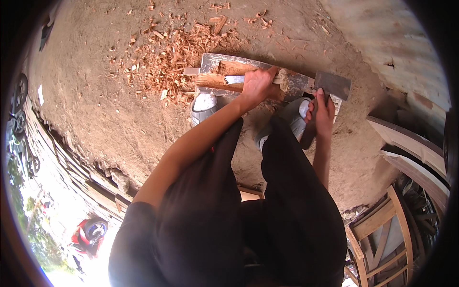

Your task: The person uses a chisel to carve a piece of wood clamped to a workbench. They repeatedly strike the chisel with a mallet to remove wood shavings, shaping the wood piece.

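Holding a chisel (pixel 234 79) in the left hand (pixel 257 87), wrapped tight around it, with the metal blade pointing left over a piece of reddish wood (pixel 209 80). Holding a dark mallet (pixel 333 86) in the right hand (pixel 323 114), curled around its handle, with the square head just right of the chisel and not touching it. Seeing the wood on a worn grey board (pixel 300 82), on the far side, just past two grey shoes (pixel 203 114). Seeing lots of wood chips (pixel 177 62) left of the board, a red motorbike (pixel 82 235) near left, and a wooden chair frame (pixel 377 222) near right.
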A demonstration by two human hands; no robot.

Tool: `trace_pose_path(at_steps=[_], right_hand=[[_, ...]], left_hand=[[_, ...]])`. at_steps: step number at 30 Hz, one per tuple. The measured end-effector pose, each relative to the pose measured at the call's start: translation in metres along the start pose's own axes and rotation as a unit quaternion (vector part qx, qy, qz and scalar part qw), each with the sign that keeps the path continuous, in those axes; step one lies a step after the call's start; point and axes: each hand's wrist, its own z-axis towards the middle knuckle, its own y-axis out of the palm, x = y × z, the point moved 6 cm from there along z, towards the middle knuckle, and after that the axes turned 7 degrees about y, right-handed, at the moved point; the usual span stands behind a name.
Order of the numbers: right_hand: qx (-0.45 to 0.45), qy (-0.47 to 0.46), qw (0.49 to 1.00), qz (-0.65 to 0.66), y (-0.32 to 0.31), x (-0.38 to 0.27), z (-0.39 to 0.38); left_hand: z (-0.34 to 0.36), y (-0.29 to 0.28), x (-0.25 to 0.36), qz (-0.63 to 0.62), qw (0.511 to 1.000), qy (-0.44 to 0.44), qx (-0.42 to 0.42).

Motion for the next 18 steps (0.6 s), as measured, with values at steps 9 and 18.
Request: trace_pose_path(at_steps=[9, 18], right_hand=[[-0.052, 0.03, 0.996, -0.071, 0.01, 0.002, 0.001], [-0.086, 0.082, 0.981, -0.151, 0.017, 0.005, -0.01]], left_hand=[[-0.001, -0.001, -0.001, 0.002, 1.0, -0.008, -0.003], [-0.002, 0.002, -0.005, -0.001, 1.0, -0.01, -0.004]])
